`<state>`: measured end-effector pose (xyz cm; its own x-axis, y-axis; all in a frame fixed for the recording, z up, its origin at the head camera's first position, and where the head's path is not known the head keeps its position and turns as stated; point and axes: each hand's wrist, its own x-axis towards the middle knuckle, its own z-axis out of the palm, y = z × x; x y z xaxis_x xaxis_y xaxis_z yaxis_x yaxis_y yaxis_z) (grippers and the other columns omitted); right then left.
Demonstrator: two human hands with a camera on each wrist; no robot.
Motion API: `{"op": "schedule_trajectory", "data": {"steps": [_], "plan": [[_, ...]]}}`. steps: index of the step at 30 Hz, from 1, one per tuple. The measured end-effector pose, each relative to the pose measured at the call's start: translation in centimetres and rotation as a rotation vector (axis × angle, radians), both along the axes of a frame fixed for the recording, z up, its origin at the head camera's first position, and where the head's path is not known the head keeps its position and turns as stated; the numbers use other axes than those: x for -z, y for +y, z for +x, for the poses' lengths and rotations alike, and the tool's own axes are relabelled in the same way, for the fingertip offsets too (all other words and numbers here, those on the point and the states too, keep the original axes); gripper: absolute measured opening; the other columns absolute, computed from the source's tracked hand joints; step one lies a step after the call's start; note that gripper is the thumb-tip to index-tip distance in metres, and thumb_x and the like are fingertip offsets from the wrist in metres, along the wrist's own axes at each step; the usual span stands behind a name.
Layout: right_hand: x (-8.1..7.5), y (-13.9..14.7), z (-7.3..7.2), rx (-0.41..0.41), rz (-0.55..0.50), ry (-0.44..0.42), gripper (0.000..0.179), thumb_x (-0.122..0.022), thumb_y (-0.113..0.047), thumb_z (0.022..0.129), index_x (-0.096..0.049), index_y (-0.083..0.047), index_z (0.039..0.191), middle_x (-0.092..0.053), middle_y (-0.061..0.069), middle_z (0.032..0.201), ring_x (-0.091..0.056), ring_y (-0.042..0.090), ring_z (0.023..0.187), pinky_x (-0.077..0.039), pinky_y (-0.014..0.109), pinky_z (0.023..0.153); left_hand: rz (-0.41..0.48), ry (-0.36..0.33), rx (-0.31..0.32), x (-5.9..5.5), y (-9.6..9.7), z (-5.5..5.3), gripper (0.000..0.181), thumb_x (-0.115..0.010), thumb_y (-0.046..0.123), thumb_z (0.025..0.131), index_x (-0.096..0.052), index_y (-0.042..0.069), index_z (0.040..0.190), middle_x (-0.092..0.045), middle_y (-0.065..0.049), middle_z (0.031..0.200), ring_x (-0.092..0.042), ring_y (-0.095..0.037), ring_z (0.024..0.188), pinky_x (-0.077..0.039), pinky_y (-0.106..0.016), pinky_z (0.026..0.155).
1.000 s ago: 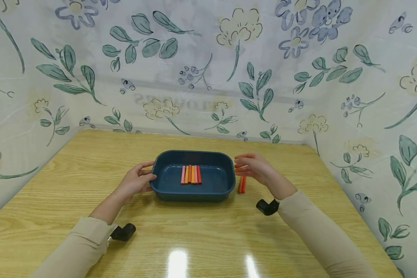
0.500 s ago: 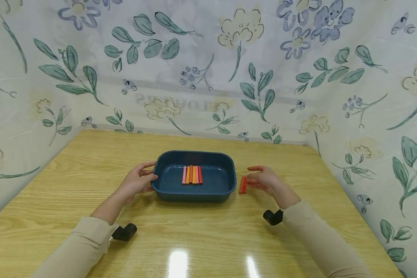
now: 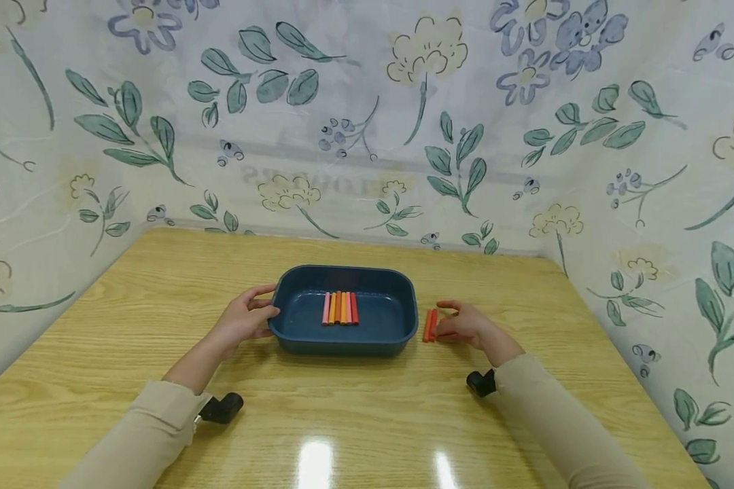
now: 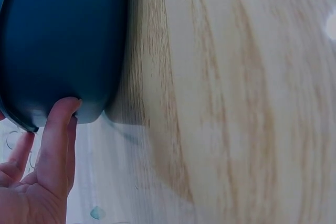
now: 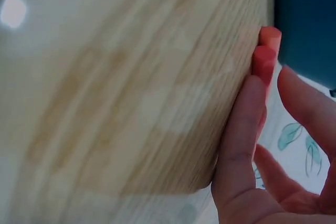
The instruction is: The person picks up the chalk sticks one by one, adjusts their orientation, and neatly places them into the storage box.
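A dark blue rectangular tub [image 3: 346, 348] stands mid-table, with a row of pink, orange and red chalk-like sticks [image 3: 340, 309] lying side by side in it. My left hand [image 3: 246, 318] is spread against the tub's left end. In the left wrist view, a fingertip [image 4: 67, 102] presses on the outer wall and another finger meets the rim. Two red chalk-like sticks [image 3: 430, 326] lie on the table just right of the tub. My right hand [image 3: 469, 327] is beside them. In the right wrist view, a finger [image 5: 247, 114] touches the nearer stick, with the thumb close by.
The wooden table [image 3: 367, 407] extends on all sides of the tub. A flower-patterned cloth [image 3: 355, 115] hangs behind and beside it. Each forearm carries a black camera mount, one at the left wrist [image 3: 221, 408] and one at the right [image 3: 480, 384].
My right hand has moved right and down, from the tub's right end to the outer side of the two red sticks. The left hand stays at the tub.
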<state>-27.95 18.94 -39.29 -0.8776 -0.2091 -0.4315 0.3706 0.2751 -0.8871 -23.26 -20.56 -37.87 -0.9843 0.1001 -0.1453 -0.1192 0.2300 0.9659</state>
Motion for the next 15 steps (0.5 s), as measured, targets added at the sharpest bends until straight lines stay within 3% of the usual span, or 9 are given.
{"op": "schedule_trajectory", "data": {"steps": [6,15], "plan": [[0.11,-0.14,-0.17,-0.037,0.075,0.036,0.066,-0.064,0.015,0.078,-0.034,0.006,0.136,-0.042,0.013,0.093,-0.055,0.016,0.067,-0.056,0.031,0.069,-0.004,-0.002,-0.001,-0.06,0.06,0.13,0.056,-0.049,0.005,0.095,-0.023,-0.002,0.145,-0.034,-0.034,0.134,-0.053,-0.042,0.108,-0.054,-0.042,0.077],[0.05,-0.27,-0.06,0.054,0.029,0.036,0.063,-0.063,0.016,0.077,-0.033,0.003,0.131,-0.053,0.024,0.111,-0.062,0.019,0.071,-0.056,0.032,0.066,0.006,0.001,-0.005,-0.07,0.2,0.08,0.056,-0.049,0.005,0.095,-0.024,-0.002,0.144,-0.034,-0.034,0.134,-0.053,-0.042,0.109,-0.054,-0.042,0.077]]}}
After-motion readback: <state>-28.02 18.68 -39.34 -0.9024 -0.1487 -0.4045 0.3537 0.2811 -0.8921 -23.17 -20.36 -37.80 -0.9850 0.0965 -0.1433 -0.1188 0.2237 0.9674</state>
